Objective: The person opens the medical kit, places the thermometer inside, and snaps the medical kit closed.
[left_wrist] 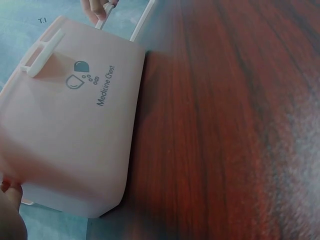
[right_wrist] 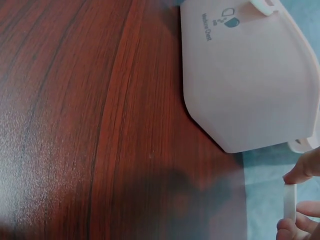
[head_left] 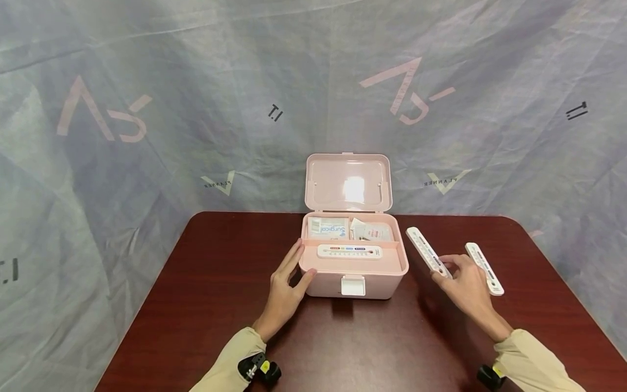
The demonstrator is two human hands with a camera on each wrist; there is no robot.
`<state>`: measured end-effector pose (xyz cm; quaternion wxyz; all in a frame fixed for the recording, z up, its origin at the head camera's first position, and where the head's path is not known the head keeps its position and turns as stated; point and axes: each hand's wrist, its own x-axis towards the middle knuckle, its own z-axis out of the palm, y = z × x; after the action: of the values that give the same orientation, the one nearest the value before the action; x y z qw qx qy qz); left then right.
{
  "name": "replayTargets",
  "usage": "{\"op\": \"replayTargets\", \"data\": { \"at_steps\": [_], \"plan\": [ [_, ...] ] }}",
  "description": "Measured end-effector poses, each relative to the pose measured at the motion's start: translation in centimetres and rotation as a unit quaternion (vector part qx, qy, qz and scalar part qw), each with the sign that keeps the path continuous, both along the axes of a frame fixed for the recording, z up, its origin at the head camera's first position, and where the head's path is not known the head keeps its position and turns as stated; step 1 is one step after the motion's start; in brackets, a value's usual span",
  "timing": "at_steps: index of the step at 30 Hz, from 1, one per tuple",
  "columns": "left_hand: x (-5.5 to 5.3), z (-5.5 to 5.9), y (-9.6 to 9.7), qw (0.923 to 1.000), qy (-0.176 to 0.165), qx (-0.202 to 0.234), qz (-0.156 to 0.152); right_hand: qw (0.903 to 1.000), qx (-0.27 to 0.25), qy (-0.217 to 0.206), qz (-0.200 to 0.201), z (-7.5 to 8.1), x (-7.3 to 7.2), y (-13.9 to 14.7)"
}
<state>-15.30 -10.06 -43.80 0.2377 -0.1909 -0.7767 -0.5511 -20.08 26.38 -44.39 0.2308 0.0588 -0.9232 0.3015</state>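
A pink medicine chest (head_left: 325,283) stands with its lid (head_left: 348,182) raised. My left hand (head_left: 285,291) rests against its left side, fingers extended along the wall and thumb at the front corner. A white thermometer (head_left: 350,251) lies across the front of the chest's tray. To the chest's right, my right hand (head_left: 465,283) pinches the near end of a second white thermometer (head_left: 422,245) between thumb and fingers; it is tilted, held above the table. In the right wrist view that thermometer (right_wrist: 289,200) shows edge-on. Another thermometer (head_left: 482,267) lies beyond the right hand.
Inside the chest's rear compartments sit a packet marked Surgical (head_left: 328,228) and small packets (head_left: 374,231). A white latch (head_left: 353,286) juts from the chest's front. The dark red table (head_left: 206,283) reaches back to a grey printed curtain (head_left: 254,81).
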Motion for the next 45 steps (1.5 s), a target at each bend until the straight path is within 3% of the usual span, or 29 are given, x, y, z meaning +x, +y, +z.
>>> {"op": "replayTargets", "data": {
  "at_steps": [45],
  "plan": [
    [0.0,0.1,0.0,0.9999,-0.013,0.006,0.000,0.9995,-0.006,0.026,0.020,2.5,1.0,-0.9]
  ]
}}
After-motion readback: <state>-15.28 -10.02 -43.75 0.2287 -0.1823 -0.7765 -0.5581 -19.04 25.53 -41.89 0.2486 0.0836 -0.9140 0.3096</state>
